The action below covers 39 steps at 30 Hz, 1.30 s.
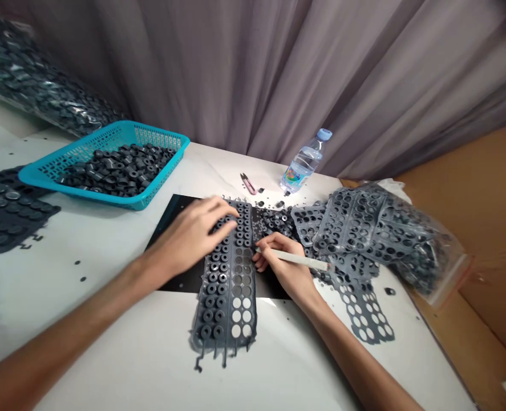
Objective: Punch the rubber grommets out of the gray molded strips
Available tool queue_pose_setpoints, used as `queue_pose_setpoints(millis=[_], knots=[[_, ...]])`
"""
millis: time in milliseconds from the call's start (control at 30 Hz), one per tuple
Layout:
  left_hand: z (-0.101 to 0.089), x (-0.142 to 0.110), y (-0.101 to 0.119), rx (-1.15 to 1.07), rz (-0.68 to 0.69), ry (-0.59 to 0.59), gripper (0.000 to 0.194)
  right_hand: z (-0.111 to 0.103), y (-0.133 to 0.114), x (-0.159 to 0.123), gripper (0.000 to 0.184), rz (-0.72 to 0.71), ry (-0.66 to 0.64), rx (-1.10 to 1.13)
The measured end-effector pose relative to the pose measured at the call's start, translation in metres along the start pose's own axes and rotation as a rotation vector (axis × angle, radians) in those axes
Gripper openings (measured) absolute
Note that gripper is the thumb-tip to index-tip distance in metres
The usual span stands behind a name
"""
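Observation:
A dark grey rubber sheet [226, 288] with rows of round ring-shaped parts lies lengthwise in front of me, partly on a black mat [181, 279]. Much of its right half shows bare round holes. Over the sheet's upper left rows rests my left hand [197, 228], thumb and fingers apart, with nothing visible in it; whether it touches the parts I cannot tell. My right hand [287, 258], at the sheet's right edge, is closed around a white pen-like tool [306, 261], whose tip points left toward the sheet.
A blue basket [139, 202] of loose dark rings stands at the left, before a large filled plastic bag [43, 80]. Another sheet [8, 214] lies far left. Rightward are a ring pile [280, 220], holed sheets [359, 305], a clear bag [424, 260], snips [248, 184] and a water bottle [304, 162].

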<state>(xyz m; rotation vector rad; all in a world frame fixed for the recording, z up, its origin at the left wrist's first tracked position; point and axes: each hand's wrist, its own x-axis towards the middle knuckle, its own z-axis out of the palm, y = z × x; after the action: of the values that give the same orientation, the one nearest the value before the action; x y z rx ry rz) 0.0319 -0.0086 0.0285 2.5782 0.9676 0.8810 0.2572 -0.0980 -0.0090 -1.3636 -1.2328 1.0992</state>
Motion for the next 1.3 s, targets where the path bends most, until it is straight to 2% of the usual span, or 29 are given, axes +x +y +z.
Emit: queue_pose_setpoints(millis=[67, 133, 300, 400, 500, 667, 1167, 1300], knots=[[0.014, -0.005, 0.013, -0.019, 0.011, -0.164, 0.021, -0.001, 0.0, 0.001, 0.018, 0.005, -0.027, 0.003], [0.018, -0.013, 0.014, -0.006, 0.019, -0.261, 0.021, -0.002, -0.001, 0.001, 0.018, 0.007, -0.039, -0.004], [0.006, -0.022, 0.004, -0.006, 0.025, -0.355, 0.029, 0.0, -0.002, -0.002, 0.018, 0.01, -0.054, -0.023], [0.005, -0.02, 0.007, 0.031, 0.037, -0.332, 0.028, 0.002, -0.003, -0.004, 0.017, -0.014, -0.038, -0.039], [0.013, -0.019, 0.011, 0.049, 0.069, -0.281, 0.021, 0.005, -0.003, -0.005, 0.016, -0.035, -0.034, -0.054], [0.024, -0.018, 0.01, -0.003, 0.083, -0.26, 0.019, 0.006, -0.001, -0.003, 0.014, -0.005, -0.058, -0.064], [0.023, -0.016, 0.009, 0.056, 0.131, -0.252, 0.02, 0.006, 0.001, 0.0, 0.016, -0.004, -0.07, -0.083], [0.028, -0.019, 0.013, 0.111, 0.15, -0.239, 0.02, 0.007, -0.002, -0.001, 0.014, -0.012, -0.093, -0.12]])
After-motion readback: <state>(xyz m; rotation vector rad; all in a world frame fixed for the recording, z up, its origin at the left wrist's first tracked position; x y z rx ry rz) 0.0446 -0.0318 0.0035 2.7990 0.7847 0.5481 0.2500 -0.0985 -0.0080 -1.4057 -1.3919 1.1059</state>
